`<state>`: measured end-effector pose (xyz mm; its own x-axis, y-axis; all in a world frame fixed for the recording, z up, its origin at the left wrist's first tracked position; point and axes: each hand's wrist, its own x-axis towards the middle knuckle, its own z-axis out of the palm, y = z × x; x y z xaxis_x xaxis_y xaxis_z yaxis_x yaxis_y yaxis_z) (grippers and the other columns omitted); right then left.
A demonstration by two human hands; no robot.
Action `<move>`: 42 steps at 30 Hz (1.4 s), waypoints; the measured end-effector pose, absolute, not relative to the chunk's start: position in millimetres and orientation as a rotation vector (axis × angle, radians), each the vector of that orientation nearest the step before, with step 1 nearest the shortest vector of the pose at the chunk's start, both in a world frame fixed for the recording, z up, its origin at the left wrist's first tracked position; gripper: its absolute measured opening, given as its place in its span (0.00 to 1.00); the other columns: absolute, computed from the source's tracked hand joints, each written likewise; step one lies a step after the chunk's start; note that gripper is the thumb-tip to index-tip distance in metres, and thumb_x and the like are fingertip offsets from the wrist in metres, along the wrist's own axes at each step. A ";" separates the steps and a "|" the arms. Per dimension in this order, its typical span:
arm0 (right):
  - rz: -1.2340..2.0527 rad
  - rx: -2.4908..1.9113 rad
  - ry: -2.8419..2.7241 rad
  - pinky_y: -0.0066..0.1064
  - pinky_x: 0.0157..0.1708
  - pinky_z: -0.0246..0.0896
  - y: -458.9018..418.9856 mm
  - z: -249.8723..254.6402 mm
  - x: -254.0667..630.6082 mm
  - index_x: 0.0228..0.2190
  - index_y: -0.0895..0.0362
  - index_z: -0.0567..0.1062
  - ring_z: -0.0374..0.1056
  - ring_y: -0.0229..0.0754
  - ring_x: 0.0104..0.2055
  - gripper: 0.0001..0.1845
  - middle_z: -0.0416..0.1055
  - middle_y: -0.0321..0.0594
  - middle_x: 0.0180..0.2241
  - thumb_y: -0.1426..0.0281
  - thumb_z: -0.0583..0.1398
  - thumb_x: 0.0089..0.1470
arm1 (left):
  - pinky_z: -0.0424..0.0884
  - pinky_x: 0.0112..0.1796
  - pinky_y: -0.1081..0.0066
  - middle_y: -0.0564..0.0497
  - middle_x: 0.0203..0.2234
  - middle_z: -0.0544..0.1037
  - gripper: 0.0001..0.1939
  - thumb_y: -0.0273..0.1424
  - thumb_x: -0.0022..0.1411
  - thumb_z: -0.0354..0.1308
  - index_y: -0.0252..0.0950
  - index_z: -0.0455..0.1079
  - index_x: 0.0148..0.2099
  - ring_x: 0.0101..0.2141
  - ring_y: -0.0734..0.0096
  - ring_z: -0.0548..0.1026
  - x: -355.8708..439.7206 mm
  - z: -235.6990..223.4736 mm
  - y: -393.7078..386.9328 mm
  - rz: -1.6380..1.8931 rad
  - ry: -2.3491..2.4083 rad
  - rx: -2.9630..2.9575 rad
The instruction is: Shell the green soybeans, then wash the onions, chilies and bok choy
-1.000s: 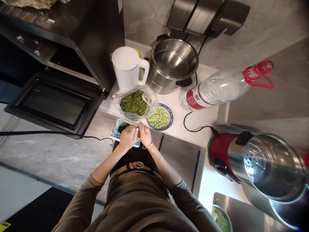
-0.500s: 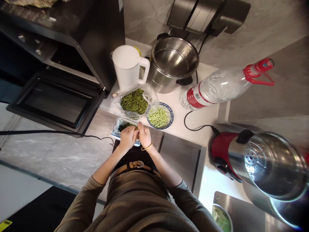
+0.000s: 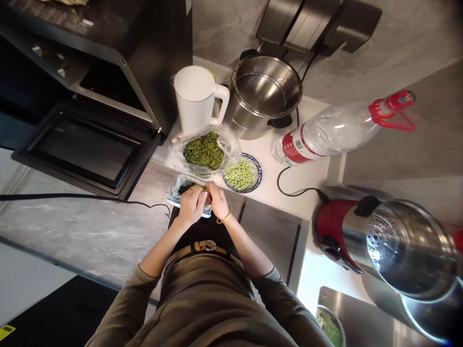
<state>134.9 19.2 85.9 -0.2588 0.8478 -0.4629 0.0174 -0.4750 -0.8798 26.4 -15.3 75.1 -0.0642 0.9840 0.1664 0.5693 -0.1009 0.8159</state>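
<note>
My left hand (image 3: 190, 205) and my right hand (image 3: 219, 203) meet fingertip to fingertip, closed on a small green soybean pod (image 3: 206, 190) that shows only partly between them. Just under them is a small lined bin (image 3: 175, 198) with dark green scraps in it, half covered by the hands. Beyond, on the counter, a clear plastic bag (image 3: 231, 140) lies open, full of green soybean pods (image 3: 203, 151). To its right, shelled green beans (image 3: 239, 175) fill a blue-rimmed plate (image 3: 258, 169); the bag's edge overlaps its rim.
Behind the bag stand a white pitcher (image 3: 195, 103) and a steel pot (image 3: 249, 123). A large water bottle (image 3: 325, 132) and a red and steel appliance (image 3: 336, 224) are to the right. At left an oven door (image 3: 87, 149) hangs open beside the counter.
The view has shifted slightly. My fingers have moved a little against each other, and a green pod now shows between them. Bag, plate and bin stay put.
</note>
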 end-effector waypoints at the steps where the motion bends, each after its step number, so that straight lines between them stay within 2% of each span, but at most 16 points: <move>1: 1.937 -1.374 -0.978 0.27 0.18 0.43 21.5 84.9 135.0 0.20 0.54 0.59 0.46 0.33 0.18 0.26 0.48 0.30 0.15 0.46 0.51 0.56 | 0.62 0.28 0.70 0.52 0.21 0.67 0.19 0.37 0.70 0.38 0.38 0.57 0.27 0.25 0.71 0.67 22.9 73.0 -14.6 1.036 1.680 1.812; 5: 2.374 -1.317 -0.637 0.23 0.15 0.34 27.9 80.5 138.1 0.21 0.54 0.59 0.40 0.28 0.14 0.24 0.48 0.26 0.13 0.48 0.57 0.51 | 0.62 0.30 0.69 0.50 0.21 0.68 0.15 0.31 0.67 0.45 0.38 0.60 0.27 0.26 0.68 0.69 9.9 66.9 -13.8 0.916 1.619 2.146; 9: 2.518 -1.393 -0.554 0.21 0.13 0.29 25.7 73.5 139.2 0.19 0.54 0.56 0.37 0.26 0.13 0.26 0.46 0.23 0.12 0.51 0.62 0.48 | 0.63 0.30 0.68 0.50 0.21 0.69 0.13 0.29 0.64 0.47 0.38 0.62 0.26 0.26 0.68 0.69 4.1 64.6 -17.3 0.814 1.424 2.363; 13: 2.461 -1.417 -0.543 0.20 0.12 0.29 18.3 65.7 136.5 0.19 0.53 0.53 0.37 0.26 0.11 0.29 0.43 0.22 0.11 0.47 0.61 0.48 | 0.64 0.30 0.68 0.50 0.21 0.69 0.13 0.28 0.64 0.46 0.39 0.62 0.26 0.26 0.68 0.69 5.9 60.2 -19.8 0.798 1.389 2.304; 18: 2.433 -1.261 -0.656 0.20 0.12 0.32 15.7 66.1 139.9 0.20 0.55 0.58 0.41 0.26 0.12 0.30 0.51 0.24 0.12 0.42 0.59 0.46 | 0.64 0.29 0.69 0.52 0.19 0.66 0.15 0.29 0.67 0.43 0.39 0.58 0.26 0.24 0.69 0.67 10.3 53.8 -17.6 0.912 1.541 2.024; 24: 2.334 -1.145 -0.605 0.20 0.14 0.38 19.7 68.4 143.5 0.23 0.57 0.63 0.50 0.27 0.16 0.28 0.60 0.29 0.17 0.46 0.66 0.40 | 0.64 0.31 0.69 0.52 0.20 0.66 0.16 0.31 0.68 0.43 0.39 0.57 0.25 0.24 0.70 0.67 4.7 55.0 -15.8 0.967 1.654 1.935; 32: 2.312 -1.168 -0.533 0.23 0.14 0.42 23.8 67.8 138.2 0.24 0.57 0.66 0.56 0.31 0.18 0.24 0.62 0.32 0.19 0.49 0.61 0.49 | 0.65 0.34 0.69 0.49 0.25 0.72 0.13 0.34 0.67 0.45 0.38 0.66 0.32 0.29 0.68 0.71 -1.2 57.6 -13.9 0.856 1.731 1.899; 35: 2.293 -1.219 -0.550 0.24 0.14 0.40 24.6 64.9 137.2 0.22 0.57 0.66 0.54 0.31 0.18 0.27 0.61 0.33 0.18 0.45 0.59 0.48 | 0.66 0.32 0.69 0.49 0.25 0.72 0.13 0.33 0.67 0.45 0.38 0.66 0.32 0.28 0.68 0.70 -0.3 58.8 -13.2 0.884 1.706 1.857; 38: 2.185 -1.272 -0.708 0.25 0.15 0.39 25.2 61.9 138.6 0.17 0.56 0.61 0.47 0.29 0.16 0.31 0.55 0.30 0.15 0.42 0.59 0.46 | 0.66 0.32 0.69 0.49 0.25 0.72 0.12 0.34 0.66 0.45 0.38 0.66 0.32 0.28 0.68 0.70 -0.9 60.2 -12.6 0.872 1.657 1.847; 40: 2.115 -1.311 -0.852 0.26 0.15 0.39 25.2 60.9 140.1 0.16 0.55 0.60 0.45 0.29 0.16 0.31 0.51 0.29 0.14 0.41 0.58 0.46 | 0.67 0.33 0.69 0.48 0.27 0.73 0.10 0.33 0.66 0.46 0.37 0.67 0.35 0.30 0.67 0.72 -1.7 60.9 -12.0 0.855 1.628 1.832; 42: 2.055 -1.362 -0.975 0.26 0.16 0.40 24.7 60.6 140.9 0.17 0.55 0.61 0.46 0.30 0.17 0.31 0.52 0.29 0.16 0.41 0.57 0.46 | 0.68 0.34 0.69 0.48 0.30 0.75 0.10 0.33 0.66 0.46 0.37 0.68 0.39 0.31 0.67 0.73 -1.8 60.9 -11.2 0.832 1.625 1.808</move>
